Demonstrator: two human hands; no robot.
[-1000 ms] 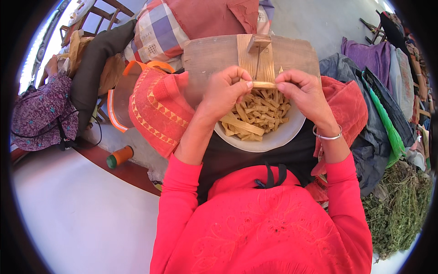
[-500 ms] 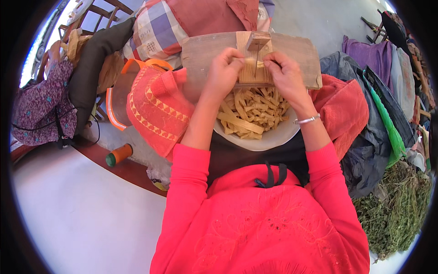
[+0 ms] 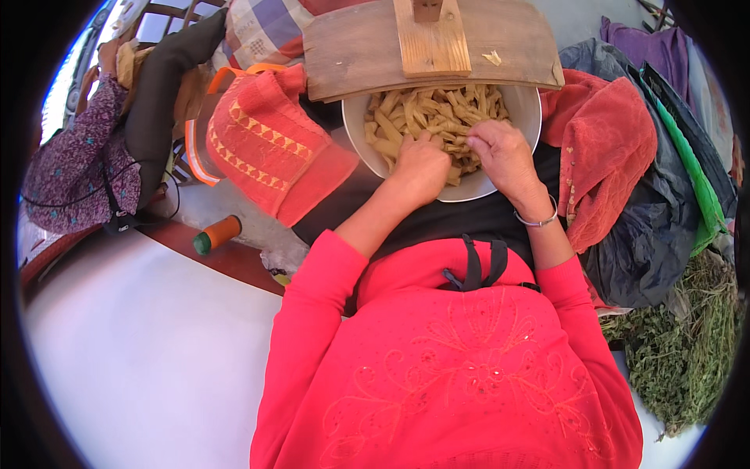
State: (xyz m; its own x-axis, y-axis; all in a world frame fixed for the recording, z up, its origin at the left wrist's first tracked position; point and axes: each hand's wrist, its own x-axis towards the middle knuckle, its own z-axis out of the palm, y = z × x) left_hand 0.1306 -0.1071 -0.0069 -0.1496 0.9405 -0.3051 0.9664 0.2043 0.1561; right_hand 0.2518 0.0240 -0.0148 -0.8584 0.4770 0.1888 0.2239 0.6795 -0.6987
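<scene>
Upper centre of the frame, a white bowl point(image 3: 512, 125) holds pale cut strips point(image 3: 437, 113) under a wooden board point(image 3: 359, 51). Both the left hand point(image 3: 420, 168) and right hand point(image 3: 504, 156) rest knuckles-up on the strips, fingers curled down into them; whether they clamp any strip I cannot tell.

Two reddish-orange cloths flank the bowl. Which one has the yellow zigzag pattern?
The cloth on the person's left, beside the left hand. It bears yellow zigzag lines, whereas the cloth on the right, past the white bowl, shows only faint dotted rows.
</scene>
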